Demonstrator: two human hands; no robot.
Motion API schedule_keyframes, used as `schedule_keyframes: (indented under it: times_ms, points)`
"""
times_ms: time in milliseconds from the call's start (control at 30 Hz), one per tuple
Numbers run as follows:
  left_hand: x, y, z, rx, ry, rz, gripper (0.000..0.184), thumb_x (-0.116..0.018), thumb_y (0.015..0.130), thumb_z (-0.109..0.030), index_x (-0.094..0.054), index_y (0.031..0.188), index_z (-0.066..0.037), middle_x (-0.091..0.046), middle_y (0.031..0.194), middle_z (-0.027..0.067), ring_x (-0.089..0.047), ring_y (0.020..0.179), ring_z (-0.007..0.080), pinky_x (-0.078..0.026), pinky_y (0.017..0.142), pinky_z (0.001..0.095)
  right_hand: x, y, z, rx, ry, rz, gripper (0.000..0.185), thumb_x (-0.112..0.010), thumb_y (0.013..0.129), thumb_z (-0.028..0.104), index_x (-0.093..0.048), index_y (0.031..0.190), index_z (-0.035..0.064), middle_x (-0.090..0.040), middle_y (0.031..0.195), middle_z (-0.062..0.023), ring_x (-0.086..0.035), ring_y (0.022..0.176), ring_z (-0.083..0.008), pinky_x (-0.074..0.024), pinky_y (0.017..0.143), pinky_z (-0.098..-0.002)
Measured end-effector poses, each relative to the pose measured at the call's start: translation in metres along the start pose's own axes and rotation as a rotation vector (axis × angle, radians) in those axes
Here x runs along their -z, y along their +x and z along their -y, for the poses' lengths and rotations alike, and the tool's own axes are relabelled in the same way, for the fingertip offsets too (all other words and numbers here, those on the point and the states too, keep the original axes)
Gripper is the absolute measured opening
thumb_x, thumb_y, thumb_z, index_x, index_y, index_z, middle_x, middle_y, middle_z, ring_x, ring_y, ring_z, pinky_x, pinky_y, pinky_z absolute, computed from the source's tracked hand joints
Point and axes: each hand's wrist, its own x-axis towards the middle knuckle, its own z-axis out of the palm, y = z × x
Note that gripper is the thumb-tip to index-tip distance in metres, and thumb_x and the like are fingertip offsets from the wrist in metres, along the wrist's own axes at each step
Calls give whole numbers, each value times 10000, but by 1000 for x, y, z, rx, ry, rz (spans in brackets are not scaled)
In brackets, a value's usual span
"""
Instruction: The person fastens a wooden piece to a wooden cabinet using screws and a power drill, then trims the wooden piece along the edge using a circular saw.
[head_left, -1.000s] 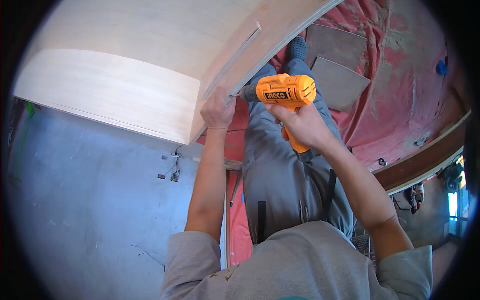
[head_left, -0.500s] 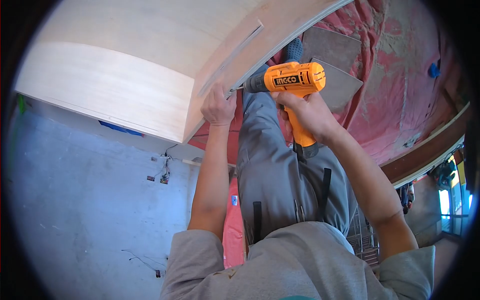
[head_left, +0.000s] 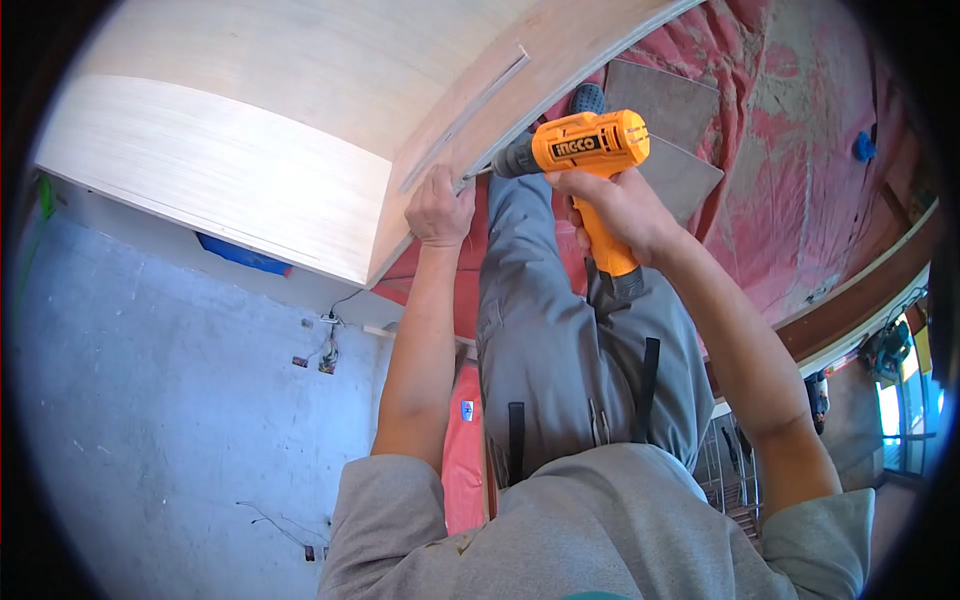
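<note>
My right hand (head_left: 622,208) is wrapped around the grip of an orange and black cordless drill (head_left: 585,142), which points left. Its bit (head_left: 478,175) reaches the edge area of a pale plywood panel (head_left: 560,70). Beside the bit tip, my left hand (head_left: 440,208) has its fingers bent and pressed together against the panel. Whatever those fingers hold is hidden. Along the panel's face, above my left hand, runs a narrow metal strip (head_left: 466,120).
A white-faced board (head_left: 220,180) meets the panel on the left. Red sheeting (head_left: 790,200) with flat tiles (head_left: 665,105) covers the floor at right, bounded by a curved brown edge (head_left: 850,285). Wires hang from an outlet (head_left: 328,362) in the grey wall (head_left: 200,400).
The drill has shifted slightly up, its grip end rising a little in view. My left hand stays beside the bit tip, and the view has moved slightly.
</note>
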Motion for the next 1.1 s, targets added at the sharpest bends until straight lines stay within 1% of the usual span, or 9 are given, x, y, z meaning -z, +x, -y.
schedule_keyframes:
  times_ms: [33, 467, 533, 667, 767, 833, 867, 933, 1100]
  points:
    - [0, -1, 0, 2, 15, 8, 396, -898, 792, -296, -666, 1045, -98, -743, 920, 94, -741, 787, 327, -583, 668, 443, 1, 0, 1, 0, 2, 0, 329, -719, 969, 257, -616, 1134, -8, -581, 763, -58, -588, 493, -156, -524, 453, -337]
    - [0, -2, 0, 13, 36, 14, 378, -875, 849, -346, -666, 1058, -111, -737, 868, 93, -744, 789, 327, -580, 665, 456, 15, 4, 10, -13, -31, 26, 323, -730, 950, 270, -632, 1123, 16, -598, 783, -55, -598, 511, -157, -528, 446, -370]
    - [0, -2, 1, 58, 48, 92, 377, -870, 855, -356, -668, 1056, -108, -744, 878, 99, -747, 802, 335, -586, 681, 468, 16, 6, 9, -7, -30, 34, 323, -732, 951, 272, -633, 1118, 14, -602, 785, -57, -599, 511, -157, -529, 445, -374]
    - [3, 1, -2, 80, 35, 99, 373, -862, 871, -366, -673, 1069, -113, -750, 880, 101, -746, 810, 347, -589, 691, 478, 18, 6, 9, 6, -62, 19, 319, -740, 954, 264, -640, 1115, 8, -610, 796, -61, -601, 515, -162, -531, 452, -370]
    - [15, 4, -10, 125, 8, 161, 391, -858, 883, -389, -690, 1110, -117, -766, 939, 106, -751, 865, 344, -597, 723, 466, 18, 4, 9, 36, -69, 15, 314, -739, 960, 262, -637, 1120, 12, -621, 799, -69, -604, 512, -159, -528, 443, -354]
    - [25, 8, -21, 135, -130, 102, 394, -859, 892, -375, -704, 1151, -121, -777, 1018, 105, -753, 929, 333, -602, 761, 451, 18, 2, 11, 48, -60, 14, 312, -736, 966, 264, -633, 1124, 16, -628, 797, -73, -605, 504, -155, -522, 427, -340]
    - [29, 9, -26, 134, -128, 97, 394, -859, 892, -375, -704, 1151, -121, -777, 1018, 105, -753, 929, 333, -602, 761, 451, 18, 1, 11, 55, -52, 16, 315, -735, 966, 263, -631, 1129, 15, -623, 798, -69, -601, 502, -154, -524, 424, -339]
    - [33, 5, -28, 137, -188, 33, 372, -863, 895, -320, -708, 1167, -120, -779, 1075, 101, -752, 965, 319, -602, 788, 441, 16, -2, 11, 69, -48, 23, 318, -734, 965, 263, -630, 1134, 14, -618, 800, -65, -598, 499, -153, -525, 422, -338]
    - [41, 9, -35, 146, -206, 4, 315, -851, 895, -220, -705, 1157, -122, -779, 1067, 83, -753, 944, 310, -601, 781, 437, 14, -9, 15, 26, 9, 40, 359, -711, 969, 272, -597, 1210, 32, -596, 782, -53, -589, 498, -149, -529, 433, -343]
